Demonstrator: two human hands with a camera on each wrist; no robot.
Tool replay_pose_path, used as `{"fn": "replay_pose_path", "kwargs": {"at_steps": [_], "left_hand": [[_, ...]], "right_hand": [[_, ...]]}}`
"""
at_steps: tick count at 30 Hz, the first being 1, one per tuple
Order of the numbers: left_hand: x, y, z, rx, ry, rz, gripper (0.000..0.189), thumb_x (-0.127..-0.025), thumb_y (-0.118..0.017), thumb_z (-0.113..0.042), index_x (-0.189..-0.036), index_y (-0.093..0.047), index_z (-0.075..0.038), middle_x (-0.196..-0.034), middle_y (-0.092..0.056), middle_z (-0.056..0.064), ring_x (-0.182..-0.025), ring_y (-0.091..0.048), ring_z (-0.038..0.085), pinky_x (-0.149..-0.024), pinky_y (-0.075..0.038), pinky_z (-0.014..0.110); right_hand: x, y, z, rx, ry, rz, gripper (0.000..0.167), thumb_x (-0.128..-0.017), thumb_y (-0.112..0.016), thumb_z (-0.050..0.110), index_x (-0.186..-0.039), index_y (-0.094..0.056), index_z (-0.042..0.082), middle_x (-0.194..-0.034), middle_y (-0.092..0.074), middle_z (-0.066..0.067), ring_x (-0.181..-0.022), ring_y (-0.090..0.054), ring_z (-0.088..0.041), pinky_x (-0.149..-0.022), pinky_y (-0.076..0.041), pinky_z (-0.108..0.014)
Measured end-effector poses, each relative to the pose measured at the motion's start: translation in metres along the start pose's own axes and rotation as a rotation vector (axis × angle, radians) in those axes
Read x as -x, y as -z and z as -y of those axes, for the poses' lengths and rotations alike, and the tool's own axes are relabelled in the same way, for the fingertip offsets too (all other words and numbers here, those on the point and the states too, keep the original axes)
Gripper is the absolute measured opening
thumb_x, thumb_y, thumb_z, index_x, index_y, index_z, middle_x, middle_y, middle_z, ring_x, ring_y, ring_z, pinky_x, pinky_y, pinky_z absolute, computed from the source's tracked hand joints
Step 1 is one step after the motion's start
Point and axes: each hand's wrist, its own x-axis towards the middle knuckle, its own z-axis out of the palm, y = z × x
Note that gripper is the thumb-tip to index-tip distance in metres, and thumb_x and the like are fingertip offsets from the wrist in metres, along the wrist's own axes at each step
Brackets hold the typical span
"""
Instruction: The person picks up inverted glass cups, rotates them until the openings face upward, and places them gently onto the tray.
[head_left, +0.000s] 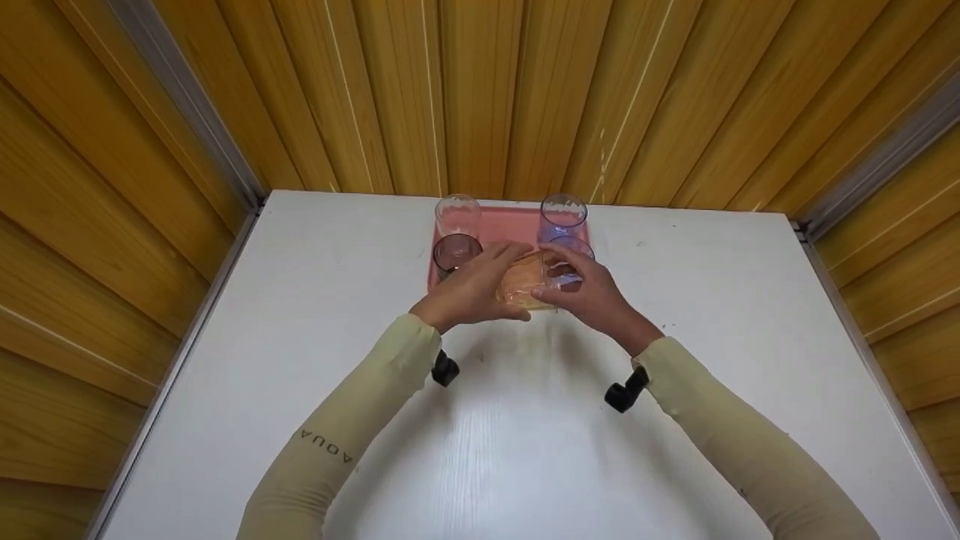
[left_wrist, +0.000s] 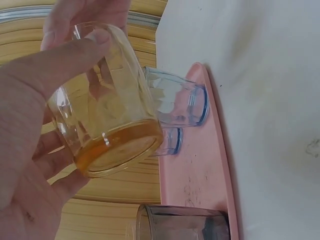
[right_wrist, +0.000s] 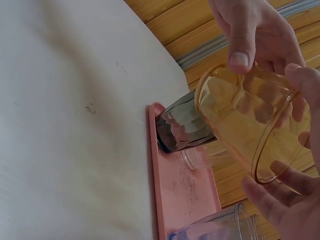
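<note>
An amber drinking glass (head_left: 523,279) is held tilted between both hands, above the front of a pink tray (head_left: 508,219). My left hand (head_left: 474,287) grips it from the left, thumb along the near wall and fingers round the far side. From the right, my right hand (head_left: 596,294) holds the opposite end, with thumb and fingertips at the edge in the right wrist view. In the left wrist view the thick amber base (left_wrist: 120,147) faces the camera. Beside the left hand, a dark smoky glass (head_left: 456,247) stands on the tray, partly hidden by that hand.
On the tray, a clear glass (head_left: 457,214) stands back left and a blue-tinted glass (head_left: 562,214) back right. Another bluish glass (left_wrist: 175,100) stands front right, partly covered by the right hand. The white table (head_left: 360,300) meets wood-patterned panels (head_left: 480,97) behind the tray.
</note>
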Motion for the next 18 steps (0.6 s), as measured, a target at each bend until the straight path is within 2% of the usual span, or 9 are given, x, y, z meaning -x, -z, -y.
{"fn": "replay_pose_path", "kwargs": {"at_steps": [5, 9, 13, 18], "left_hand": [[-0.003, -0.004, -0.004, -0.031, -0.039, -0.056, 0.095, -0.071, -0.081, -0.048, -0.149, -0.026, -0.038, -0.152, -0.035, -0.006, -0.139, -0.039, 0.015, -0.109, -0.043, 0.044], [-0.005, -0.007, -0.006, -0.051, -0.081, -0.11, 0.096, -0.072, -0.081, -0.048, -0.149, -0.025, -0.036, -0.151, -0.035, -0.006, -0.139, -0.039, 0.014, -0.11, -0.042, 0.041], [-0.006, -0.011, -0.01, -0.057, -0.09, -0.146, 0.096, -0.073, -0.08, -0.049, -0.15, -0.025, -0.035, -0.151, -0.035, -0.006, -0.139, -0.038, 0.014, -0.111, -0.04, 0.039], [-0.008, -0.015, -0.014, -0.129, -0.122, -0.2, 0.097, -0.071, -0.081, -0.051, -0.15, -0.028, -0.029, -0.149, -0.038, -0.004, -0.136, -0.041, 0.015, -0.112, -0.04, 0.037]], "right_hand": [[0.001, 0.0, 0.008, 0.037, 0.009, -0.023, 0.072, -0.08, -0.075, 0.048, -0.142, -0.043, 0.036, -0.131, -0.052, -0.002, -0.123, -0.053, -0.025, -0.102, -0.049, -0.046], [0.001, -0.001, 0.01, 0.053, 0.039, -0.041, 0.073, -0.079, -0.076, 0.047, -0.143, -0.041, 0.037, -0.131, -0.05, -0.002, -0.123, -0.051, -0.024, -0.1, -0.051, -0.043], [0.002, -0.005, 0.012, 0.075, 0.057, -0.057, 0.077, -0.08, -0.076, 0.045, -0.146, -0.039, 0.034, -0.133, -0.049, -0.003, -0.122, -0.05, -0.024, -0.098, -0.052, -0.042], [0.003, -0.008, 0.017, 0.102, 0.047, -0.098, 0.08, -0.076, -0.076, 0.053, -0.145, -0.04, 0.034, -0.131, -0.05, -0.002, -0.119, -0.051, -0.026, -0.092, -0.054, -0.04]]}}
